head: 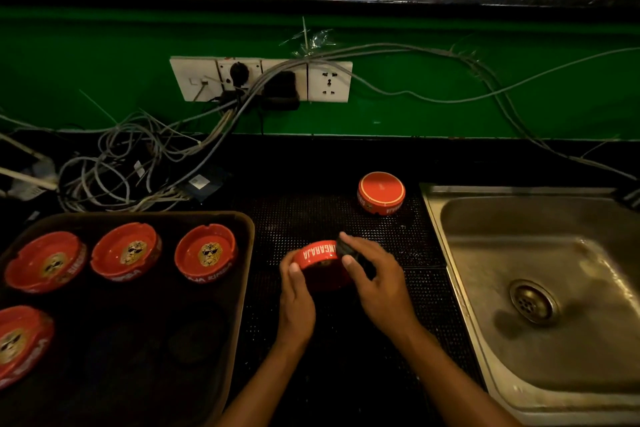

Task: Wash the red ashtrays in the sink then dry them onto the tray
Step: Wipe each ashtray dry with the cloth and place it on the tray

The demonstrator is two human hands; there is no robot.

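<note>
place: probably a bar back-counter | cues: steel sink (540, 274), branded ashtrays (204, 253) on tray (247, 253), dim light

A white socket panel (260, 79) sits on the green wall (450, 76) at about twelve o'clock, with dark plugs pushed into it. Grey cables (433, 80) run from it along the wall toward two o'clock, and more drop into a loose tangle (121, 170) on the black counter (311, 156) at ten o'clock. A perforated black mat (346, 340) covers the counter at six o'clock.
</note>
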